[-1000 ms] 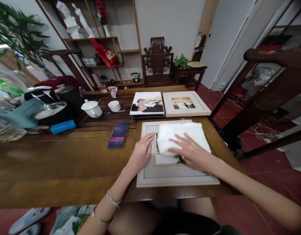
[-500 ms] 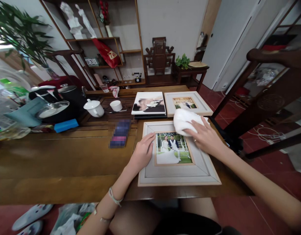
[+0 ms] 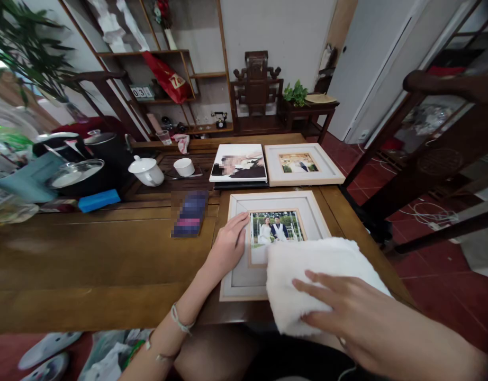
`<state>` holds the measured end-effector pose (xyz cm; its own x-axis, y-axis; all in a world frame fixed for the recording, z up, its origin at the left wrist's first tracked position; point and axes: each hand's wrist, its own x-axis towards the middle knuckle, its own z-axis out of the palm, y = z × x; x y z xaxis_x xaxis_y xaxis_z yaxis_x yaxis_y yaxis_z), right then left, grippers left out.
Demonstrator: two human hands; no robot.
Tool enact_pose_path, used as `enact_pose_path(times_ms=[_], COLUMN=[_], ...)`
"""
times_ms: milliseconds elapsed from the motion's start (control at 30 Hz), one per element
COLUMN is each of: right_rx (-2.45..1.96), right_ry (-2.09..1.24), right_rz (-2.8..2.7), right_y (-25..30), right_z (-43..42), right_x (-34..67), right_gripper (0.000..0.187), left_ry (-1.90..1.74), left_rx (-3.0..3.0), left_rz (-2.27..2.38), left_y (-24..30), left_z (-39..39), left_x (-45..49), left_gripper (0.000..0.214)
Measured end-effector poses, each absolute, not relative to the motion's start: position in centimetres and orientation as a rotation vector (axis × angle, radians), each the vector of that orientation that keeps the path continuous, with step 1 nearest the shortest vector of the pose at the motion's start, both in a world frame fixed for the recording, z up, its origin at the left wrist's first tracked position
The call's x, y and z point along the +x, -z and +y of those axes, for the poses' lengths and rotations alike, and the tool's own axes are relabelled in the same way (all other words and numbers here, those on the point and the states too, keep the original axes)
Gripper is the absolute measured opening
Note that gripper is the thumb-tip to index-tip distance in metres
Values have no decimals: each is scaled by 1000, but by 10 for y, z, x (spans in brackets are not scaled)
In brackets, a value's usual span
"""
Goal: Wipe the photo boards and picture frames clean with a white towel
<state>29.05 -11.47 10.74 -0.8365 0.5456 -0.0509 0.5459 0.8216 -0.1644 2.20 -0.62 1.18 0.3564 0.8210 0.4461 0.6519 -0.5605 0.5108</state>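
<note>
A white picture frame (image 3: 238,275) with a photo of a couple (image 3: 279,227) lies flat at the table's front edge. On its left side rests my left hand (image 3: 227,244), fingers stretched out and laid along the inner border. My right hand (image 3: 339,304) grips a fluffy white cloth (image 3: 295,264), thumb and fingers pressed into it. The cloth covers the frame's lower right corner and part of the photo, and it hangs past the table edge toward me. Whether its underside touches the frame is hidden.
Behind lie a second white frame (image 3: 335,173) and a white photo panel (image 3: 238,151) on something dark. Leftward are a blurred-out flat object (image 3: 189,214), a lidded white cup (image 3: 146,172), a small bowl (image 3: 184,168), a blue block (image 3: 99,200) and a pan (image 3: 77,177). A chair (image 3: 430,153) stands right.
My right hand has brought the white cloth from the frame's upper right down toward me, to its lower right corner. My left hand stays on the frame's left side.
</note>
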Motion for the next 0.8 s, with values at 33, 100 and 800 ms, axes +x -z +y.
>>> enact_pose_path(times_ms=[33, 100, 800], right_rx=[889, 912, 1098], right_ry=[307, 306, -28], right_rz=[2982, 2984, 2874], right_y=[-108, -100, -87], right_z=[-120, -118, -86], right_x=[290, 290, 278], right_gripper=[54, 52, 56], left_ry=[-1005, -1009, -1044], left_rx=[2382, 2383, 2386], left_rz=[1313, 1316, 1297], left_y=[-11, -10, -9], left_z=[-6, -6, -5], left_x=[22, 22, 22], left_gripper=[37, 37, 36])
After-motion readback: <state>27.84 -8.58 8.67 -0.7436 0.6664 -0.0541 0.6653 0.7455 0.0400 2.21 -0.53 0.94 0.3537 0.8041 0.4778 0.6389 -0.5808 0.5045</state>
